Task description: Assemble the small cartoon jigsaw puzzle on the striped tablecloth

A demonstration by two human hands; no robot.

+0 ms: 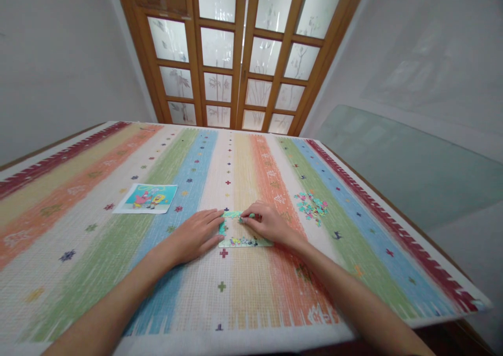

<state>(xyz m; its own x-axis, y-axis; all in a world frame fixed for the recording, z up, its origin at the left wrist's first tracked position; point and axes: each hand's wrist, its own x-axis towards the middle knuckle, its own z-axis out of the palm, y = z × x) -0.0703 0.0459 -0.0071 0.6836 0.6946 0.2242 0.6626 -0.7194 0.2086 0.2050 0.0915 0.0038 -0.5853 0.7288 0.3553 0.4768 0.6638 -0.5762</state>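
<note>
A partly assembled jigsaw puzzle [245,243] lies on the striped tablecloth in front of me, its border joined along the top, left and bottom, with bare cloth showing in the middle. My left hand [201,234] rests flat with fingers stretched, the fingertips touching the puzzle's left edge. Over the upper right part, my right hand [269,224] pinches a tiny puzzle piece [241,219] between thumb and fingers; the hand covers part of the right side. A pile of loose puzzle pieces [312,207] lies to the right of this hand.
A picture card [148,198] with a pink and a yellow cartoon figure lies to the left. The striped tablecloth [98,272] covers the table. Wooden doors with glass panes [218,46] stand beyond it, and a pale green panel [412,162] leans by the right wall.
</note>
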